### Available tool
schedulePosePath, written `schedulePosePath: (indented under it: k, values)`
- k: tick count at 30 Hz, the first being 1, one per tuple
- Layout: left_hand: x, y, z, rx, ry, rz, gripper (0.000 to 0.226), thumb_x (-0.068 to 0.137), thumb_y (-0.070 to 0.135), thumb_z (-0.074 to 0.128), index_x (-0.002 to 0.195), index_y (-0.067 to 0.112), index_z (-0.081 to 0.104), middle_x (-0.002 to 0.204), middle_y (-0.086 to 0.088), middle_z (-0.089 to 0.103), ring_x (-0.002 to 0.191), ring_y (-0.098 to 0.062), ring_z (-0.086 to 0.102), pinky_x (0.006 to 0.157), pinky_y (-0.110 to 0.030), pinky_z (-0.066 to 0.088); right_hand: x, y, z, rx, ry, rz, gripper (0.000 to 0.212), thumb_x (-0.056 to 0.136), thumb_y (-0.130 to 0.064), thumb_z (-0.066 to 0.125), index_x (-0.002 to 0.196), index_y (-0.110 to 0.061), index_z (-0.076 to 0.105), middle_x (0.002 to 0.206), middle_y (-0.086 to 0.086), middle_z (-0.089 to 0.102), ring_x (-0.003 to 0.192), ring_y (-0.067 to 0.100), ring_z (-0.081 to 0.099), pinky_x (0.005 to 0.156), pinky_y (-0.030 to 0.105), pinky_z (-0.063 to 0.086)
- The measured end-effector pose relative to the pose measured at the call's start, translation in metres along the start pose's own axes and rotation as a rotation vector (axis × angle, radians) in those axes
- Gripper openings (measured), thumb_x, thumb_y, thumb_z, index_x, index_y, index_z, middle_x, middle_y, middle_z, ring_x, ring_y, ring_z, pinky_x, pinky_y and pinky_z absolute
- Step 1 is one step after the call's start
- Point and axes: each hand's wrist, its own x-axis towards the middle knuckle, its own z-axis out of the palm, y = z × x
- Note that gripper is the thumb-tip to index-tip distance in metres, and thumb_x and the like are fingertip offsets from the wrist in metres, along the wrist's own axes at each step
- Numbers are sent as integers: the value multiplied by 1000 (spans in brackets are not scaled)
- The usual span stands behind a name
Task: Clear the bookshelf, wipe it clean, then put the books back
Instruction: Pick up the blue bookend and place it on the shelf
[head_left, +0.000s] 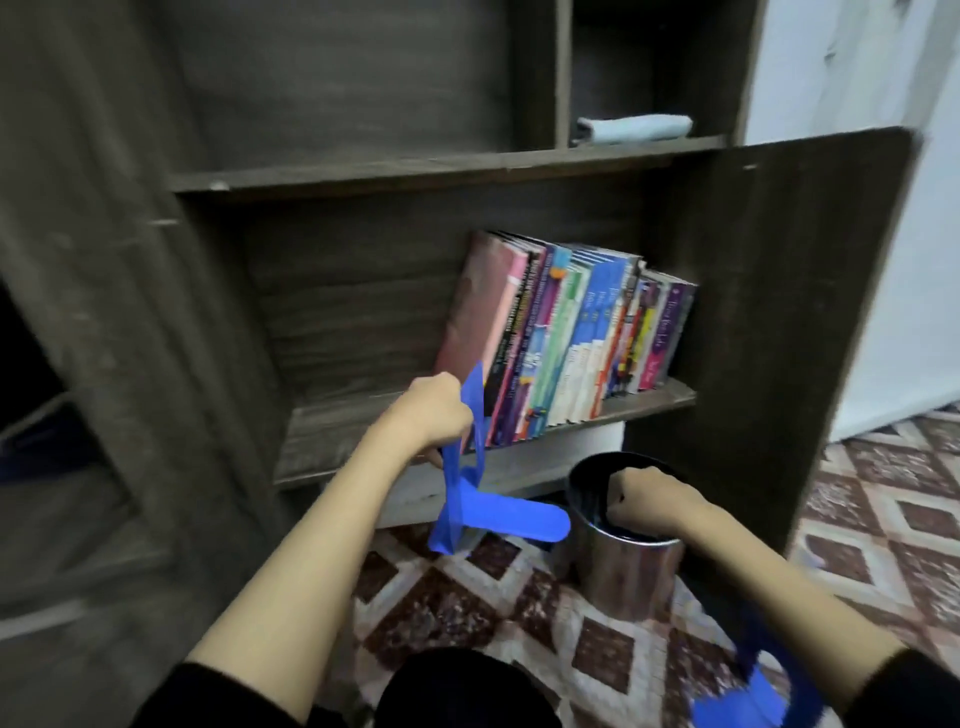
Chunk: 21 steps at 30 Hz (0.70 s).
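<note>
Right hand (647, 501) curls into the floor-standing metal bin (623, 571), its hold hidden, while left hand (431, 410), fisted likewise, sits at the shelf's (353, 436) front edge, nearer the upright, right-leaning books (561, 332) just to its right.

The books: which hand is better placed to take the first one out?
Probably the left. The left hand is beside the leftmost of the books; the right hand is lower, at the rim of the metal bin.
</note>
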Motion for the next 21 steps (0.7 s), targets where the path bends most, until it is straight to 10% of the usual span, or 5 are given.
schedulePosePath:
  k: [6, 13, 21]
  values:
    - [6, -48, -53, 28, 128, -100, 15, 84, -2, 38, 72, 1, 47, 92, -26, 64, 76, -39, 69, 63, -41, 58, 26, -68, 7, -30, -26, -137, 16, 83, -35, 55, 88, -20, 54, 104, 9, 63, 94, 25, 61, 72, 28, 45]
    - [21, -78, -92, -56, 223, -214, 19, 85, -3, 31, 75, 1, 48, 97, -28, 65, 76, -43, 69, 69, -46, 58, 55, -135, 4, 75, -41, -225, 33, 87, -25, 54, 118, -12, 56, 122, 14, 59, 114, 27, 56, 90, 31, 46]
    - [68, -98, -114, -131, 293, -268, 15, 88, -2, 36, 79, 2, 48, 106, -27, 61, 79, -41, 69, 66, -47, 59, 108, -193, 9, 576, -55, -246, 19, 88, -13, 52, 100, -1, 61, 92, 22, 70, 74, 32, 67, 60, 35, 52]
